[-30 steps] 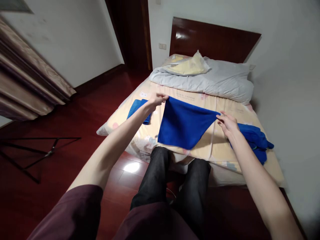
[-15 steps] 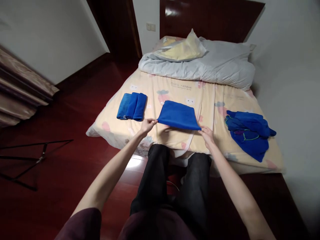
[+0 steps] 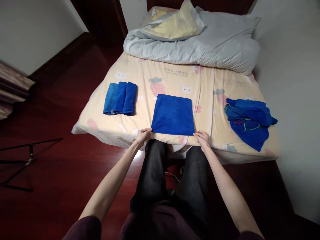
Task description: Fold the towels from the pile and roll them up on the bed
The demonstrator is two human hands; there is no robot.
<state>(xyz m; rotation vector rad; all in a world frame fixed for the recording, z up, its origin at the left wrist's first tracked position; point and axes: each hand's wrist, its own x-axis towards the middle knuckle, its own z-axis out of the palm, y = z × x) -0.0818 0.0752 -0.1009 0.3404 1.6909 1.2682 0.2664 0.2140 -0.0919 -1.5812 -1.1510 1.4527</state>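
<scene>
A blue cloth (image 3: pixel 173 115) lies flat as a near square on the bed, with a small white tag at its far left corner. My left hand (image 3: pixel 143 136) pinches its near left corner. The near right corner is between the fingers of my right hand (image 3: pixel 202 137). To the left, folded blue cloths (image 3: pixel 120 98) lie side by side, one a lighter shade. A crumpled pile of blue cloth (image 3: pixel 250 121) with green edging rests on the right part of the bed.
The bed (image 3: pixel 175 74) has a patterned yellow sheet. A grey quilt (image 3: pixel 225 40) and a yellow pillow (image 3: pixel 178 25) are at its far end. A black metal stand (image 3: pixel 31 153) is on the red floor at left, near a curtain (image 3: pixel 13 86).
The near edge of the blue cloth has come down onto the bed, and the cloth now lies flatter. Both hands moved lower with its corners. The view has tilted down.
</scene>
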